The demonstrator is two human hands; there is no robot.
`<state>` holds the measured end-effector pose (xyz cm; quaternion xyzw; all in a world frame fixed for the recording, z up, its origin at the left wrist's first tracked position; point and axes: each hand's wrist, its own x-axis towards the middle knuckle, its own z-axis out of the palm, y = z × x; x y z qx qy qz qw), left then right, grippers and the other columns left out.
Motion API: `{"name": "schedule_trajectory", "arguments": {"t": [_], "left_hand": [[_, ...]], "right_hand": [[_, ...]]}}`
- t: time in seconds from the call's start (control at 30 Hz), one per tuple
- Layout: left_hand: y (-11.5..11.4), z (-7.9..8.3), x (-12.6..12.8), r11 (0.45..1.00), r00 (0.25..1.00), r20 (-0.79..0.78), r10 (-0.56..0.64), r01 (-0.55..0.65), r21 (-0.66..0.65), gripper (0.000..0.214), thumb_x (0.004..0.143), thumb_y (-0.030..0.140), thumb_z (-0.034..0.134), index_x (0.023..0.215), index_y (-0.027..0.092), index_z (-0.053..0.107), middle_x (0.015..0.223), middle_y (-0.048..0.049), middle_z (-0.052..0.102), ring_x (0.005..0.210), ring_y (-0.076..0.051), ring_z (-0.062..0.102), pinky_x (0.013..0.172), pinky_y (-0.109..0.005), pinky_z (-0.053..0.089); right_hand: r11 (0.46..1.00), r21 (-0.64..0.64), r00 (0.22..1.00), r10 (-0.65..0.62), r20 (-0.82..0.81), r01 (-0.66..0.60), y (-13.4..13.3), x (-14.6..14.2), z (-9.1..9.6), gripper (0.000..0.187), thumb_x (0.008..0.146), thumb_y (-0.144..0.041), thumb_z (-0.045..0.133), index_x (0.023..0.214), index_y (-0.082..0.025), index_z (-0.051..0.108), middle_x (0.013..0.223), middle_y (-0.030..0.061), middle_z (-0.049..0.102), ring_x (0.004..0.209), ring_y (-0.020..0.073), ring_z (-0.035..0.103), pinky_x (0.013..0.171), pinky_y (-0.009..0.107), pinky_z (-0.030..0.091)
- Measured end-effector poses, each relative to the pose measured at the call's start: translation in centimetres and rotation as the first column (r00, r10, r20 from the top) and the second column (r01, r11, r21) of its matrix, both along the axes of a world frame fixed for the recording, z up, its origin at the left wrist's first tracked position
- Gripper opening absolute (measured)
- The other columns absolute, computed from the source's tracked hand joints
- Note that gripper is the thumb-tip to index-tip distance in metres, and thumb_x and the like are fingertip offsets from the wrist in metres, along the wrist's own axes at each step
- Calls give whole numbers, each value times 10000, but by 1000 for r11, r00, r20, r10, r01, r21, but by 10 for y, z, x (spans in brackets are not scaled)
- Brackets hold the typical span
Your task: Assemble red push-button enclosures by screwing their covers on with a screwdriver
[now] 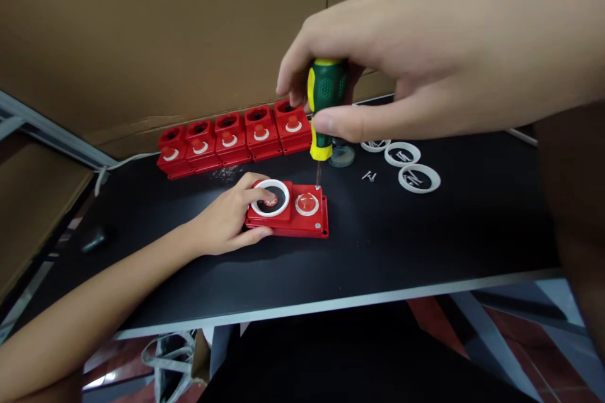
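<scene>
My left hand [231, 214] is closed round the left end of a red plastic box [293, 223] that lies on the black table. One finger reaches into the white ring [286, 201] on the box's raised part. A clear red dome [307, 203] sits on the lower part, with a screw [317, 225] at the near right corner. Above, my right hand [359, 69] grips a green and yellow screwdriver [329, 85] from the top. The screwdriver stands nearly upright, its tip meeting the screw at the box's far right corner.
Behind stands a row of several similar red boxes [229, 138], against a cardboard wall [189, 31]. White rings [420, 189] with screws inside lie at the right, near loose screws [369, 176] and a clear round lid [341, 156]. A dark object [93, 238] rests on the left.
</scene>
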<state>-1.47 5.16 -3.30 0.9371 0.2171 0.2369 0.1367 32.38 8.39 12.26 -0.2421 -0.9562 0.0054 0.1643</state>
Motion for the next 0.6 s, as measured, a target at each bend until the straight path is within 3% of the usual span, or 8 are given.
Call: {"name": "schedule_trajectory", "arguments": {"t": [0.1, 0.2, 0.3, 0.4, 0.53, 0.6], "left_hand": [[0, 0, 0, 1000, 1000, -8, 4, -4, -3, 392, 1081, 450, 715, 1373, 269, 525, 1382, -170, 600, 1187, -310, 681, 1030, -482, 619], [0, 0, 0, 1000, 1000, -3, 5, -5, 2, 395, 1081, 447, 714, 1379, 269, 525, 1391, -175, 600, 1182, -309, 685, 1028, -481, 622], [0, 0, 0, 1000, 1000, -9, 17, -17, -4, 391, 1082, 460, 707, 1375, 268, 533, 1401, -178, 601, 1172, -303, 687, 1033, -480, 623], [0, -1, 0, 999, 1000, -5, 21, -22, -28, 405, 1074, 484, 710, 1370, 263, 545, 1407, -183, 612, 1174, -311, 686, 1038, -493, 620], [2, -3, -1, 1000, 1000, 13, -9, 9, -7, 424, 1083, 471, 706, 1406, 263, 526, 1406, -183, 604, 1192, -311, 683, 1037, -499, 619], [2, -3, -1, 1000, 1000, 15, -14, 14, -3, 427, 1082, 446, 713, 1415, 263, 518, 1413, -185, 603, 1199, -313, 687, 1039, -504, 619]], "right_hand": [[967, 145, 977, -211, -11, 210, -2, -7, -4, 496, 996, -702, 650, 1174, -246, 731, 887, 34, 674, 756, 194, 574, 652, 354, 307], [934, 218, 958, -285, -18, 282, -1, -12, -5, 420, 973, -656, 737, 1056, -245, 734, 711, 12, 567, 744, 209, 563, 661, 357, 259], [983, 158, 996, -92, -15, 93, 1, -11, -3, 209, 993, -417, 730, 1118, -249, 730, 834, -14, 660, 794, 169, 581, 705, 350, 332], [993, 74, 995, 98, -12, -97, 2, -3, 2, 283, 959, -295, 718, 1239, -261, 707, 1045, -44, 730, 848, 125, 615, 736, 328, 395], [985, 35, 986, 167, 9, -167, 1, 6, 6, 461, 906, -201, 715, 1352, -306, 658, 1195, -66, 741, 901, 110, 645, 717, 300, 420], [989, -10, 988, 151, 43, -150, 0, 6, 7, 442, 914, -203, 711, 1342, -300, 657, 1183, -48, 740, 873, 119, 630, 687, 299, 415]]}}
